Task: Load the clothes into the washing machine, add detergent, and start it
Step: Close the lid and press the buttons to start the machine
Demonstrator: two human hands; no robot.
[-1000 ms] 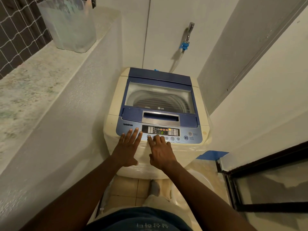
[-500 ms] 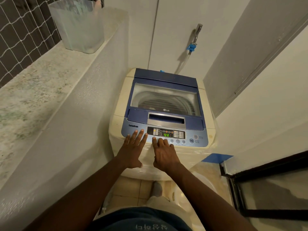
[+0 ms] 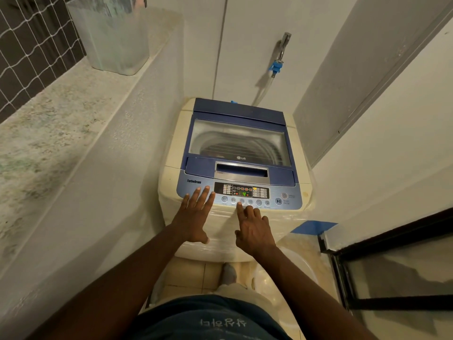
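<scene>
Since half a second ago your right hand [image 3: 255,231] has changed shape: it lay with several fingers on the control panel [image 3: 241,192], and now only the index fingertip [image 3: 239,205] touches it, on the third button in the row under the display, while the other fingers curl back over the front edge. Your left hand [image 3: 195,217] has stayed put, fingers spread and flat, tips on the blue panel below the "TurboDrum" lettering, palm over the cream front of the washing machine [image 3: 171,182]. Neither hand holds anything. The green display [image 3: 244,194] read "44" half a second ago; now it shows a single "4".

The top-loading LG machine stands in the corner ahead of you, between the low wall on your left and the white wall on your right. Its lid [image 3: 239,141] is shut; through the clear window you see the ribbed drum, but you cannot tell what lies inside. A frosted plastic bin [image 3: 110,35] sits on the stone ledge [image 3: 49,114] to the far left. Behind the machine, a tap [image 3: 284,40] with a blue fitting feeds a hose [image 3: 263,90].
</scene>
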